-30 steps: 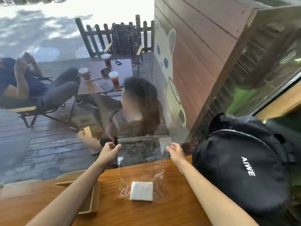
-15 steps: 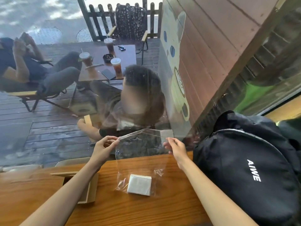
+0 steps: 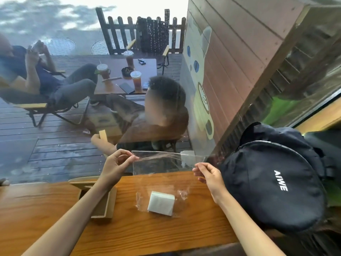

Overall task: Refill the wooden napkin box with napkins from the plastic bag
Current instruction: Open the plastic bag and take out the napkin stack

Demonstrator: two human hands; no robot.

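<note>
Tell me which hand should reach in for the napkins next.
Probably the right hand. Both hands pinch the plastic bag mouth, and the napkins lie at its bottom, nearer the right. The left hand crosses over the wooden napkin box, so it can keep the bag steady.

Wooden napkin box (image 3: 103, 204) partly hidden by left forearm; seated faces blurred.

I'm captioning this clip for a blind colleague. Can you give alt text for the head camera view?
Two bare hands, left hand and right hand, hold up the top edge of a clear plastic bag with a white napkin stack at its bottom on a wooden counter. An open wooden napkin box sits left, a black backpack right.
</note>
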